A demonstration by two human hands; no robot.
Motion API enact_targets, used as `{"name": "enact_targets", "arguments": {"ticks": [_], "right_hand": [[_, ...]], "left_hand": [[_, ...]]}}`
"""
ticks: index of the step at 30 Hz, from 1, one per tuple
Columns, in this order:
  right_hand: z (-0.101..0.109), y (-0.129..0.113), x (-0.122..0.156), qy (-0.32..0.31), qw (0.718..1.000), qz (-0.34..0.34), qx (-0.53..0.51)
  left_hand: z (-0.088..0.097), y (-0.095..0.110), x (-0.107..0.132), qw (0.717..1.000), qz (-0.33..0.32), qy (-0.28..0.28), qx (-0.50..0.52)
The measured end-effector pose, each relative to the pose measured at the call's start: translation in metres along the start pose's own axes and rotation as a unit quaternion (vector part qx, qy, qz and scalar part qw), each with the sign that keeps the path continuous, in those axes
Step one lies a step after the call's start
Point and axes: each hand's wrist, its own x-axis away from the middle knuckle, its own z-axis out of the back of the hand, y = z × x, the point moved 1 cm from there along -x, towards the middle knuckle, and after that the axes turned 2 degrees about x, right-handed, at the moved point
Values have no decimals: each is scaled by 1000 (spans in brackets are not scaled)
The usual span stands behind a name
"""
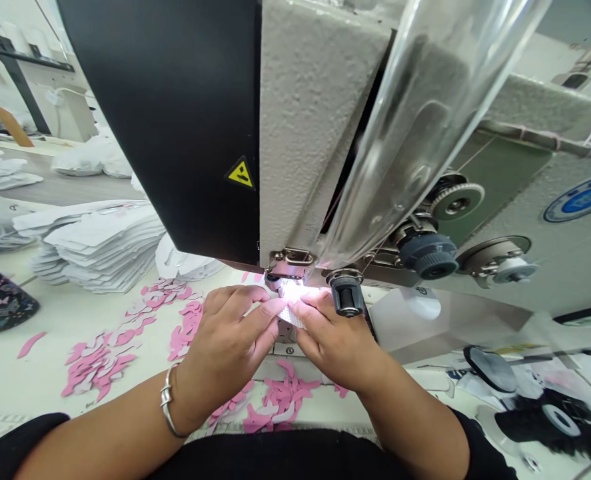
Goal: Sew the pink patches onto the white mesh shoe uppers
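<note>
Black short sleeves (40, 433); silver bangle (166, 400) at left hand (225, 347).

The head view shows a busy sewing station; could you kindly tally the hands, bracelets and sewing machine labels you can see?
Hands: 2 (left hand, right hand)
Bracelets: 1 (silver bracelet)
Machine labels: 2 (yellow warning triangle, blue round badge)
Total: 5
</note>
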Motion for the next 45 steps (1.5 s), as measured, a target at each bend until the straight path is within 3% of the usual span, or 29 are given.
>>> {"name": "enact_targets", "arguments": {"ticks": [9, 16, 26, 31, 37, 45], "right_hand": [[-1, -2, 3, -15, 1000, -7, -13], [8, 3, -3, -64, 996, -2, -56], [9, 4, -5, -58, 997, 6, -54], [3, -5, -2, -52, 998, -26, -27], [-7, -12, 2, -4, 999, -32, -6], [-11, -6, 4, 9, 998, -48, -49]], "left_hand": [[-4, -5, 3, 997, 15, -8, 69], [-5, -9, 5, 994, 23, -16, 104], [-6, -9, 4, 993, 17, -9, 116], [-8, -14, 4, 990, 28, -19, 136], [-13, -19, 4, 986, 62, -20, 156], [-18, -22, 7, 977, 112, -38, 179]]}}
